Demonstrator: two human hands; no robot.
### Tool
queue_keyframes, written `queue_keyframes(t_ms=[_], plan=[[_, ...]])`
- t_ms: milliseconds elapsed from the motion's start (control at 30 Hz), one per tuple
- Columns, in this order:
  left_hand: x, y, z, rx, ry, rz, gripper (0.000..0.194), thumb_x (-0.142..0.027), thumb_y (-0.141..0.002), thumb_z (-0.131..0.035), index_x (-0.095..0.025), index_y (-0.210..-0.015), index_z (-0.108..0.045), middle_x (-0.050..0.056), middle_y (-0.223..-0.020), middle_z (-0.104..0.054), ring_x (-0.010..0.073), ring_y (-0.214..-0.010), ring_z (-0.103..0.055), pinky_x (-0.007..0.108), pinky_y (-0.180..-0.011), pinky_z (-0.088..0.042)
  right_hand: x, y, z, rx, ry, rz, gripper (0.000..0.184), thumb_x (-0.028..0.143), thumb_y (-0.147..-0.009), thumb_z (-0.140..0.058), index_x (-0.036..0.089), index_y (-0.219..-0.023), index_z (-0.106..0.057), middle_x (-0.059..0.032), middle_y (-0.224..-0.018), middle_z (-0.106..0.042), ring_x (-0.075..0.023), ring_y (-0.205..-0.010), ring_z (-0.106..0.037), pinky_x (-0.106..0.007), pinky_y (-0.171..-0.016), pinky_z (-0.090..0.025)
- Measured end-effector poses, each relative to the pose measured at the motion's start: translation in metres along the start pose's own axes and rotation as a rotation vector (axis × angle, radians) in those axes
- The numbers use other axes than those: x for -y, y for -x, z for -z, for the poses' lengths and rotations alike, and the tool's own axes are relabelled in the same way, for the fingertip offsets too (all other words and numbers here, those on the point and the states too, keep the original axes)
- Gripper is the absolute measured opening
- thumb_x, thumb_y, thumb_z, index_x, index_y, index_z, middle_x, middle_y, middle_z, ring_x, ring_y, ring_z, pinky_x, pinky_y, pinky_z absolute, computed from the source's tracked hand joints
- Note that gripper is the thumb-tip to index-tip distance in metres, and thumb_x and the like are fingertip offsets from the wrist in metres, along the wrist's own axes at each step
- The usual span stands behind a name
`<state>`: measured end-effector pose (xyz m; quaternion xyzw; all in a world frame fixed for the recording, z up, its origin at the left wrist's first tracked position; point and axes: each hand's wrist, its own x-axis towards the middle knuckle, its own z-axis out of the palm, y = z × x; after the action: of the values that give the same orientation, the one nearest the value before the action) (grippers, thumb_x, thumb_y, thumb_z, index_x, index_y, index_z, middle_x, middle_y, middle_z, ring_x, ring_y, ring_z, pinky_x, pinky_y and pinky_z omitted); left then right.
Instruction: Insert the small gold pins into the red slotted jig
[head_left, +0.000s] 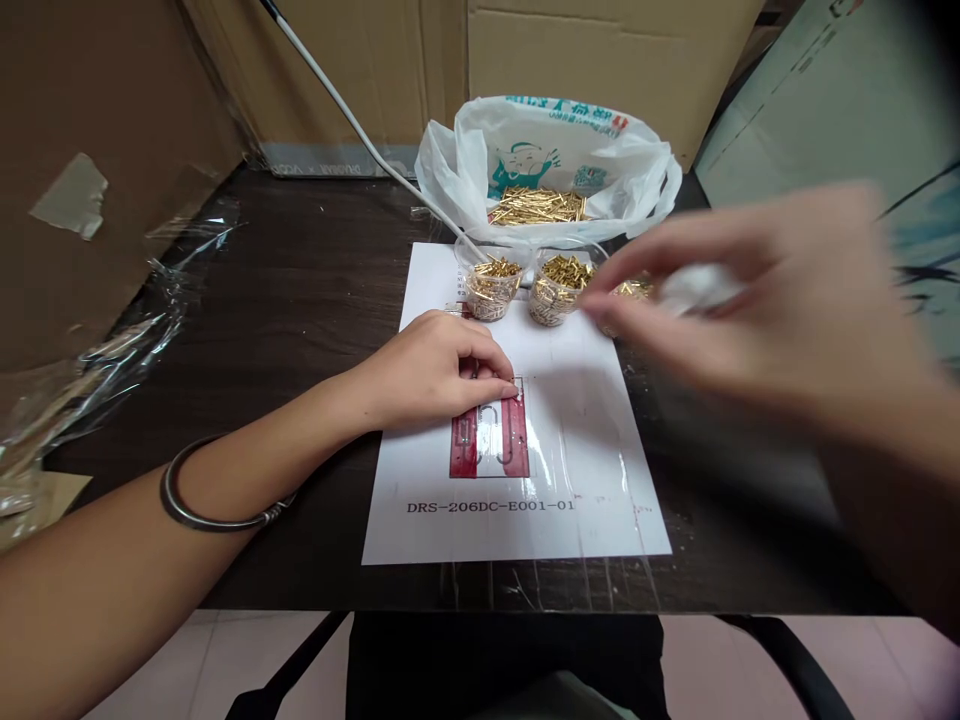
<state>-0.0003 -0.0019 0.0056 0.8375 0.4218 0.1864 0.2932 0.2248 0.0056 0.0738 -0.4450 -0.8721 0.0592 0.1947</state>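
My left hand [442, 370] lies on a printed white sheet [600, 480]. Its fingers are curled, and thumb and forefinger are pressed together over the upper part of a red-and-white printed rectangle [515, 440]; what they hold, if anything, is hidden. Above the right side of the table, my right hand [765, 290] is smeared by motion. Its thumb and forefinger tips come together close to the clear cups, and I cannot make out anything between them. One clear cup [491, 300] and a second clear cup [551, 303] hold small gold-coloured metal pins; more gold pieces show behind my right fingers.
A white plastic bag [465, 190] with long gold pins [536, 205] stands open behind the cups. A white cable [352, 115] runs down towards them. Cardboard [360, 70] walls the back and left. Crumpled clear tape [142, 350] lies at the left. The dark table's front edge [300, 600] is near me.
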Motion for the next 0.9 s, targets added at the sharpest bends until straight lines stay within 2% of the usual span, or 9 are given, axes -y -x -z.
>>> queue_keyframes(t_ms=[33,67,133,200,333,533,700,900], plan=[[0.000,0.000,0.000,0.001,-0.008,-0.008,0.012,-0.022,-0.080,-0.064,-0.020,-0.082,-0.076,0.001,-0.080,-0.071,0.0115,-0.072,-0.061,0.023,-0.069,-0.044,0.007,0.000,-0.011,0.014,-0.105,0.060,0.017,0.030,-0.083,-0.062,0.017,-0.083,-0.073,-0.0030,-0.071,-0.067,-0.0118,-0.057,-0.052,-0.029,-0.056,-0.035],[0.000,0.000,0.000,0.002,-0.015,-0.018,0.013,-0.021,-0.081,-0.063,-0.020,-0.082,-0.076,0.001,-0.080,-0.071,0.0117,-0.072,-0.060,0.023,-0.069,-0.044,0.011,0.000,-0.023,0.089,-0.184,0.090,0.016,0.027,-0.084,-0.060,0.018,-0.086,-0.073,-0.0016,-0.073,-0.068,-0.0118,-0.060,-0.055,-0.029,-0.059,-0.038],[0.001,0.001,0.000,0.001,-0.020,-0.035,0.014,-0.020,-0.081,-0.061,-0.020,-0.082,-0.076,0.001,-0.078,-0.070,0.0117,-0.071,-0.060,0.023,-0.067,-0.043,0.011,-0.001,-0.040,0.149,-0.272,0.093,0.016,0.028,-0.084,-0.059,0.019,-0.086,-0.072,0.0000,-0.071,-0.068,-0.0121,-0.061,-0.055,-0.029,-0.061,-0.039],[0.002,0.001,-0.001,0.000,-0.013,-0.035,0.013,-0.023,-0.081,-0.063,-0.020,-0.082,-0.076,0.001,-0.076,-0.069,0.0114,-0.070,-0.059,0.023,-0.066,-0.043,0.006,-0.004,-0.048,0.185,-0.297,0.088,0.014,0.026,-0.082,-0.060,0.019,-0.084,-0.072,0.0009,-0.072,-0.068,-0.0120,-0.063,-0.055,-0.028,-0.061,-0.039],[0.003,0.001,-0.001,-0.003,-0.001,-0.033,0.013,-0.025,-0.081,-0.065,-0.019,-0.082,-0.076,0.001,-0.077,-0.070,0.0112,-0.070,-0.060,0.023,-0.066,-0.042,-0.003,-0.008,-0.045,0.239,-0.272,0.095,0.013,0.021,-0.081,-0.059,0.020,-0.081,-0.072,0.0019,-0.067,-0.064,-0.0108,-0.060,-0.053,-0.026,-0.062,-0.037],[0.006,-0.001,-0.004,-0.020,0.010,-0.059,0.013,-0.022,-0.081,-0.065,-0.019,-0.084,-0.076,0.000,-0.078,-0.071,0.0106,-0.070,-0.061,0.023,-0.068,-0.043,-0.003,-0.008,-0.047,0.289,-0.262,0.125,0.014,0.022,-0.079,-0.060,0.018,-0.080,-0.073,0.0007,-0.062,-0.060,-0.0106,-0.056,-0.048,-0.028,-0.059,-0.035],[0.006,0.000,-0.004,-0.027,0.015,-0.065,0.011,-0.021,-0.080,-0.065,-0.019,-0.082,-0.076,-0.001,-0.077,-0.071,0.0096,-0.070,-0.061,0.022,-0.067,-0.043,-0.005,-0.007,-0.050,0.276,-0.225,0.151,0.015,0.023,-0.080,-0.059,0.019,-0.081,-0.073,0.0013,-0.055,-0.053,-0.0105,-0.051,-0.043,-0.029,-0.057,-0.033],[0.006,-0.001,-0.005,-0.043,0.014,-0.068,0.012,-0.022,-0.080,-0.066,-0.018,-0.086,-0.075,0.000,-0.078,-0.070,0.0098,-0.070,-0.060,0.023,-0.067,-0.043,-0.005,-0.007,-0.047,0.279,-0.192,0.182,0.015,0.024,-0.081,-0.059,0.018,-0.082,-0.072,0.0009,-0.054,-0.053,-0.0106,-0.050,-0.042,-0.029,-0.056,-0.032]])
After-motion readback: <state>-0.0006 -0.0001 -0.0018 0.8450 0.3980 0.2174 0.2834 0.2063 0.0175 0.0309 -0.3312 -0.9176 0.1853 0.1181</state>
